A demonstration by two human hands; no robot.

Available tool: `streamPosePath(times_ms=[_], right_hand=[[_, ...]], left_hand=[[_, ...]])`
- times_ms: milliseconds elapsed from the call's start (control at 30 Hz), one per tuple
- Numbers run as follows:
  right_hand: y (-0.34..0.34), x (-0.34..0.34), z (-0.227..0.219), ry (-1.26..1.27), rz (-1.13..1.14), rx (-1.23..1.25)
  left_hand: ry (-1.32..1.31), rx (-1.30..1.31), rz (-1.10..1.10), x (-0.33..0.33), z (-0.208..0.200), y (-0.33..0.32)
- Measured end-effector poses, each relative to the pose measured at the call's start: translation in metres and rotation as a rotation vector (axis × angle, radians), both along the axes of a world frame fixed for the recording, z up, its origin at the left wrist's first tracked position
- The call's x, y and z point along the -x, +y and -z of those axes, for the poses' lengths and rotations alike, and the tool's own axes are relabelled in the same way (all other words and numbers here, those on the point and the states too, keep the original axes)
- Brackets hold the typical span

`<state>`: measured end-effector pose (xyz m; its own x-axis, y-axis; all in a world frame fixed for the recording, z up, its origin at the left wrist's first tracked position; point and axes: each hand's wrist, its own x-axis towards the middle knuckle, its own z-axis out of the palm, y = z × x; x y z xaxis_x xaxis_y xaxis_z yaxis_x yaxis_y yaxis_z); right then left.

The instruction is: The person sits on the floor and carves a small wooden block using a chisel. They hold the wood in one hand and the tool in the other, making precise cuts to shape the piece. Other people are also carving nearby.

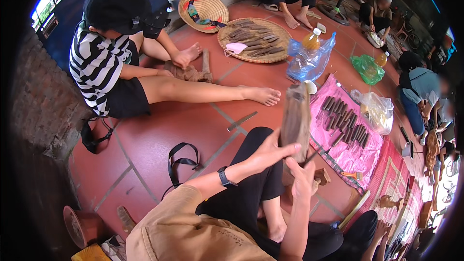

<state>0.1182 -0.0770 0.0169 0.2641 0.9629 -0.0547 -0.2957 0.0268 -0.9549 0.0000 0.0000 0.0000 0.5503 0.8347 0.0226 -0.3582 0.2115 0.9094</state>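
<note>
over the red tiled floor (159, 145), left hand (268, 152) and right hand (300, 176) clasp a wooden block (296, 118).

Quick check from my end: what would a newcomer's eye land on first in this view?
First, the tall block of wood held upright at centre, the left hand gripping its side and the right hand working a thin tool at its base. Next, the pink sheet to the right, lined with dark carving tools. At upper left, a person in a striped shirt sits on the red tile floor.
</note>
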Motion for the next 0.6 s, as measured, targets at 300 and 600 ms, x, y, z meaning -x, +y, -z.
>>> streamPosePath(times_ms=[300, 600], right_hand=[[0.03, 0.005, 0.026, -0.102, 0.039, 0.102], [-0.022, -0.055, 0.058, 0.057, 0.162, 0.235]], left_hand=[[0.183, 0.085, -0.368, 0.114, 0.039, 0.153], [0.277, 0.328, -0.626, 0.205, 0.082, 0.261]])
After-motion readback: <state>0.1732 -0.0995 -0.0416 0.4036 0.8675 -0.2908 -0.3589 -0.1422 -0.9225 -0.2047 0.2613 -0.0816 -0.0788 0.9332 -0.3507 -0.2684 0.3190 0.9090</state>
